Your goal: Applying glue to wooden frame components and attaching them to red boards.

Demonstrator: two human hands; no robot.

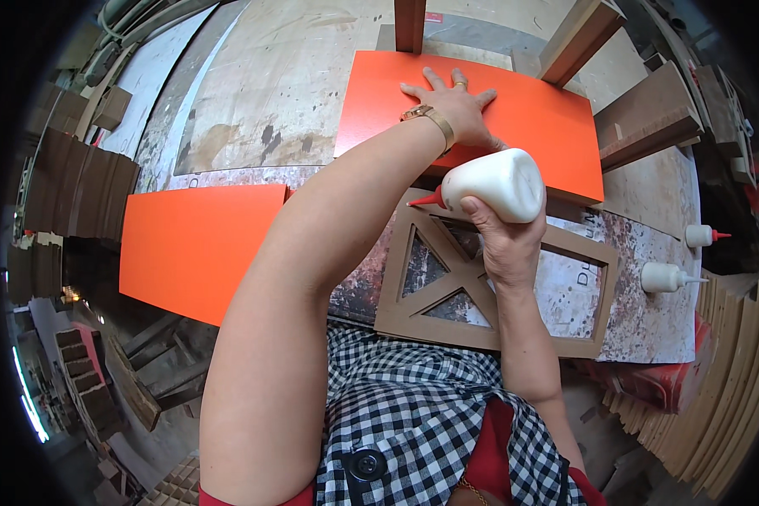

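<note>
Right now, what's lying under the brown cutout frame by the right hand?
The brown cutout frame lies on a mottled, rust-speckled board, visible through its triangular openings. The right hand, holding a glue bottle, and the left forearm cover the frame's upper left part.

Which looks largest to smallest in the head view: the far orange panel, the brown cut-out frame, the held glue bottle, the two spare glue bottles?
1. Far orange panel
2. Cut-out frame
3. Held glue bottle, though nearness to the camera may enlarge it
4. Spare glue bottles: look alike, not ranked.
</note>
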